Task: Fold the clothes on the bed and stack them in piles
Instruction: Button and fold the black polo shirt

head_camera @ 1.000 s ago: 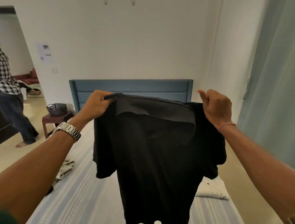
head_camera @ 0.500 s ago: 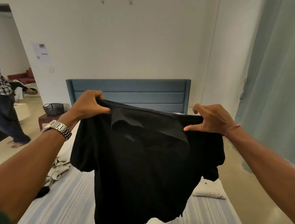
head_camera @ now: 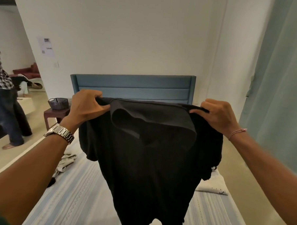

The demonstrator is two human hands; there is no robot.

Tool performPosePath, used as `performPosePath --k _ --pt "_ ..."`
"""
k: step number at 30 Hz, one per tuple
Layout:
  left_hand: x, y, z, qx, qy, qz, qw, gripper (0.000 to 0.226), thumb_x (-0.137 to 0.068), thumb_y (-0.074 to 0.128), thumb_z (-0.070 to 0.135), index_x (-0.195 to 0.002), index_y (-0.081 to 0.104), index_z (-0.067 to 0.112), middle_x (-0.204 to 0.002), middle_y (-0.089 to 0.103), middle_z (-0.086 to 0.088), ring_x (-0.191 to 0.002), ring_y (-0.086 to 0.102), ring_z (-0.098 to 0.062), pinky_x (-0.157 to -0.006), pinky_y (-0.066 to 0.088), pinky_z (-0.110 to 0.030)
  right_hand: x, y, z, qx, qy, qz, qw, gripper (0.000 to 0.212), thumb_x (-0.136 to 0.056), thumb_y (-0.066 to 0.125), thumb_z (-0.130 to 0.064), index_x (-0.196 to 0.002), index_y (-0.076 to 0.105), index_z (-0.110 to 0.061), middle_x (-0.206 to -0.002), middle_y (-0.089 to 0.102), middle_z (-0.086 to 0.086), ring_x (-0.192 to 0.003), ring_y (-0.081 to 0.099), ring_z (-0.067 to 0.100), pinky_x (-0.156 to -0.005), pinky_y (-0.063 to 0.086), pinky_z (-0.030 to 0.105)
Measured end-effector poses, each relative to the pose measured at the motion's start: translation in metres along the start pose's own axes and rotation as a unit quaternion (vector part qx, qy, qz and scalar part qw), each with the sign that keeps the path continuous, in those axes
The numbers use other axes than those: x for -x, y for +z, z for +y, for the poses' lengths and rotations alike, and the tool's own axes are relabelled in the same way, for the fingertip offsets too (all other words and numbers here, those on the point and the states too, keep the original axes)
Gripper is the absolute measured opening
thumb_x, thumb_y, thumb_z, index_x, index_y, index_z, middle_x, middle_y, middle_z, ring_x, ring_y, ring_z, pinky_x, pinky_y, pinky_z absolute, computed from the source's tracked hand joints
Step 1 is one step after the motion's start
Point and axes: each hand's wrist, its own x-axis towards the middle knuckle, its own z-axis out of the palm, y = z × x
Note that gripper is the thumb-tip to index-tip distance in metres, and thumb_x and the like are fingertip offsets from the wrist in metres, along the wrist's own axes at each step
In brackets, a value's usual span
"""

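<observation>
The left hand [head_camera: 86, 106] and right hand [head_camera: 217, 115] each pinch a shoulder of the black shirt [head_camera: 151, 155], which hangs spread above the bed [head_camera: 76, 197], in front of the headboard [head_camera: 133, 88]. Since a second ago the shoulders have been pulled wider apart and the shirt lowered slightly, so it looks squared up for laying flat. A pale garment [head_camera: 66, 163] lies on the bed left of the shirt.

Wall notice [head_camera: 46, 46] — print too small to read; nothing else lettered.

The left hand [head_camera: 86, 108] and right hand [head_camera: 217, 115] hold a black shirt [head_camera: 149, 160] up by its shoulders over the striped bed [head_camera: 76, 197].
</observation>
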Motion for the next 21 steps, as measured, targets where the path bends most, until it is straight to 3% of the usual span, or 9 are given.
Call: performPosePath --k 5,8,10,12,14,16,18,21 --pt "0.014 -0.02 0.015 0.046 0.035 -0.015 0.998 0.044 -0.072 0.053 0.06 -0.051 0.027 0.03 -0.046 0.028 0.015 -0.046 0.025 -0.007 -0.053 0.024 -0.021 0.003 -0.027 -0.012 -0.076 0.018 -0.008 0.997 0.07 -0.092 0.057 -0.067 -0.064 0.063 -0.003 -0.059 0.055 0.005 -0.048 0.051 0.025 -0.047 0.049 0.041" --pt "0.015 -0.026 0.018 0.078 0.024 -0.051 0.995 0.044 -0.07 0.053 0.059 -0.049 0.034 0.026 -0.042 0.029 0.013 -0.046 0.026 -0.01 -0.053 0.025 -0.025 -0.007 -0.032 -0.017 -0.117 0.032 -0.012 0.993 0.074 -0.088 0.061 -0.07 -0.062 0.063 0.0 -0.057 0.055 0.009 -0.049 0.052 0.03 -0.048 0.046 0.044" --pt "0.011 -0.022 0.012 0.095 -0.003 -0.097 0.991 0.05 -0.067 0.054 0.07 -0.049 0.052 0.023 -0.041 0.043 0.012 -0.043 0.036 -0.006 -0.05 0.031 -0.024 -0.015 -0.029 -0.015 -0.142 0.05 -0.027 0.988 0.082 -0.084 0.059 -0.076 -0.063 0.062 0.003 -0.057 0.056 0.013 -0.05 0.053 0.034 -0.049 0.047 0.045" --pt "0.006 -0.014 0.004 0.089 -0.032 -0.141 0.986 0.081 -0.061 0.046 0.096 -0.052 0.063 0.018 -0.042 0.048 0.011 -0.042 0.046 -0.008 -0.046 0.032 -0.016 -0.021 -0.017 -0.01 -0.161 0.081 -0.051 0.982 0.094 -0.078 0.054 -0.086 -0.065 0.062 0.006 -0.058 0.057 0.019 -0.053 0.054 0.04 -0.049 0.049 0.047" --pt "-0.001 0.006 -0.01 0.038 -0.076 -0.182 0.98 0.096 -0.055 0.032 0.107 -0.049 0.057 0.014 -0.041 0.047 0.009 -0.041 0.045 -0.009 -0.045 0.033 -0.022 -0.025 0.011 -0.001 -0.18 0.134 -0.104 0.969 0.103 -0.07 0.048 -0.096 -0.07 0.067 0.006 -0.061 0.061 0.022 -0.058 0.057 0.042 -0.053 0.052 0.048" --pt "-0.001 0.039 -0.027 -0.033 -0.122 -0.221 0.967 0.097 -0.056 0.029 0.107 -0.047 0.049 0.013 -0.045 0.05 0.003 -0.047 0.053 -0.018 -0.05 0.035 -0.029 -0.024 0.043 0.006 -0.17 0.176 -0.178 0.953 0.113 -0.06 0.041 -0.104 -0.074 0.072 0.004 -0.063 0.064 0.02 -0.06 0.061 0.038 -0.059 0.053 0.049" --pt "0.004 0.088 -0.049 -0.087 -0.163 -0.26 0.948 0.099 -0.059 0.031 0.107 -0.051 0.055 0.011 -0.053 0.058 -0.002 -0.055 0.058 -0.023 -0.054 0.039 -0.032 -0.015 0.089 0.016 -0.138 0.215 -0.265 0.93 0.117 -0.054 0.036 -0.108 -0.073 0.073 0.001 -0.061 0.065 0.018 -0.06 0.062 0.034 -0.062 0.052 0.047" --pt "0.028 0.192 -0.088 -0.143 -0.203 -0.3 0.921 0.097 -0.063 0.034 0.104 -0.063 0.063 0.012 -0.064 0.062 -0.003 -0.06 0.059 -0.023 -0.057 0.042 -0.032 0.025 0.183 0.032 -0.072 0.287 -0.38 0.876 0.098 -0.061 0.049 -0.097 -0.066 0.069 -0.002 -0.059 0.063 0.014 -0.06 0.061 0.029 -0.061 0.051 0.041"
